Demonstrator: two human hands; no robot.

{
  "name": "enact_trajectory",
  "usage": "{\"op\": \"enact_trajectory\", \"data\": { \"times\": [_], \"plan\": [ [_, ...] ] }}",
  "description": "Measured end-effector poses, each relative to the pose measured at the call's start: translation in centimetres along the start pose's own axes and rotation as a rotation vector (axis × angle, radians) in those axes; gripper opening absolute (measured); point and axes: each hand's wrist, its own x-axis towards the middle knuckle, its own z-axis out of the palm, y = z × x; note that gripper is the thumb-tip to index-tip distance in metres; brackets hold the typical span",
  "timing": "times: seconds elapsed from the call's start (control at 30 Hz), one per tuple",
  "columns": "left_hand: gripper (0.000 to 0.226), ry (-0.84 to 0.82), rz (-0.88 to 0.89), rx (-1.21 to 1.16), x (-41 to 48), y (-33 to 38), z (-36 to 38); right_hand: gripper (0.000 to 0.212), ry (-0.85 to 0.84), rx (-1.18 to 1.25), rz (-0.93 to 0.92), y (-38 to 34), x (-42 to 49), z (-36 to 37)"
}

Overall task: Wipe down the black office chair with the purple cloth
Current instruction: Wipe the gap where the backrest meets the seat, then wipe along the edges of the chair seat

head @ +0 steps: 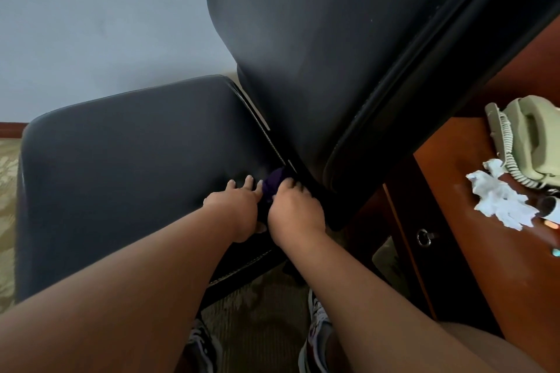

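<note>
Two hands meet at the crease where the seat [121, 166] joins the back of the chair [318, 39], near 6 o'clock of the view. Our right hand [295, 209] curls round the cloth [274, 183], bunched at its 11 o'clock. Our left hand [239, 206] presses the seat with straight fingers, holding nothing. We judge the wad could jam in the gap or slip free, and a hard push might swing the chair into the bench [448, 179] at 3 o'clock.

black chair [121, 160] 1 | purple cloth [274, 183] 1 | hands [235, 209] [295, 212] 2 | telephone [533, 136] 1 | tissue [500, 197] 1 | shoes [200, 348] [316, 333] 2
</note>
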Motion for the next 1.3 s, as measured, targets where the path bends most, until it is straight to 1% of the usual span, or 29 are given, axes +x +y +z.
{"op": "enact_trajectory", "data": {
  "times": [0.1, 0.17, 0.23, 0.37, 0.47, 0.6, 0.7, 0.9, 1.03, 1.13, 1.23, 1.3],
  "plan": [
    [0.094, 0.019, -0.008, -0.017, -0.2, 0.1, 0.2, 0.053, -0.033, -0.113, 0.066, 0.0, -1.3, -0.1],
    [0.094, 0.027, -0.01, -0.026, -0.2, 0.1, 0.3, 0.055, -0.031, -0.124, 0.07, 0.3, -2.0, -0.1],
    [0.094, 0.029, -0.004, -0.029, -0.2, 0.1, 0.4, 0.058, -0.009, -0.085, 0.062, 0.4, -2.4, 0.1],
    [0.089, 0.006, 0.007, -0.042, -0.5, 0.3, 0.1, 0.05, 0.074, 0.02, 0.035, -0.2, -1.8, 0.5],
    [0.088, -0.008, 0.014, -0.039, -0.2, 0.1, 0.1, 0.046, 0.093, 0.11, -0.003, -1.0, 0.4, 0.3],
    [0.096, -0.008, 0.02, -0.046, 0.3, -0.1, 0.2, 0.044, 0.074, 0.203, -0.076, -1.8, 3.5, -0.5],
    [0.097, 0.007, 0.01, -0.027, 0.2, -0.1, 0.1, 0.045, 0.051, 0.163, -0.1, -1.6, 4.2, -0.9],
    [0.09, 0.026, -0.001, 0.008, -0.1, 0.2, 0.3, 0.047, -0.016, -0.093, -0.071, -0.6, 1.6, -1.3],
    [0.092, 0.057, -0.012, 0.014, -0.4, 0.1, 0.4, 0.058, -0.052, -0.203, -0.046, 0.4, -1.1, -1.1],
    [0.097, 0.117, 0.022, 0.019, -1.1, -0.2, 0.0, 0.059, -0.017, -0.195, -0.038, 1.1, -2.4, -0.4],
    [0.104, 0.209, 0.043, 0.015, -2.1, -1.5, -1.2, 0.059, 0.014, -0.115, -0.053, 1.4, -2.6, 0.3],
    [0.108, 0.227, 0.031, -0.022, -2.5, -3.0, -2.1, 0.057, 0.028, -0.054, -0.064, 1.8, -2.6, 0.6]
  ]
}}
